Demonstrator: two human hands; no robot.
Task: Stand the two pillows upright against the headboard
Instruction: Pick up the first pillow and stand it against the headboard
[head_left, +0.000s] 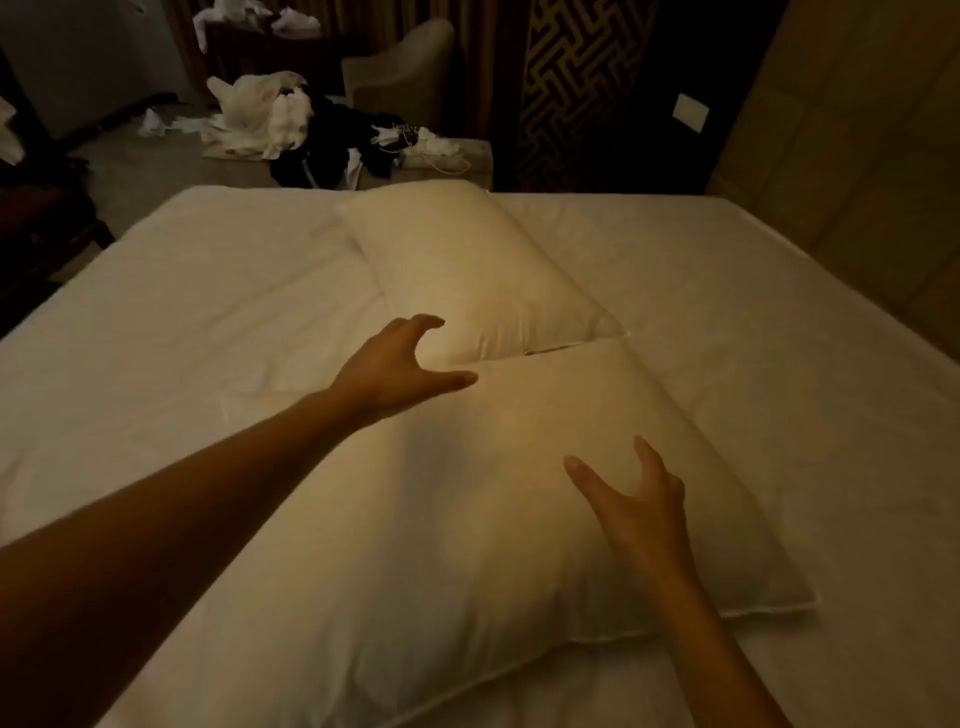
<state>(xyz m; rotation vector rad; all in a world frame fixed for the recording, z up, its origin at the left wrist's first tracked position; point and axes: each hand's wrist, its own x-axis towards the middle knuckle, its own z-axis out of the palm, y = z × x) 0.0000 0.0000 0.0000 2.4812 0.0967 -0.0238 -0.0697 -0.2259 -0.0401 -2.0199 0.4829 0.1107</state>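
A plump white near pillow (467, 519) with a piped edge lies flat on the creased white bed (182, 322). The right hand (639, 509) hovers over its right half, fingers spread and curled, gripping nothing. Farther on, the left hand (400, 364) is open above the seam where this pillow touches the far pillow (467, 265), also flat and soft. Beyond the bed, rumpled clothes (311, 130) are heaped beside a pale armchair (405, 73).
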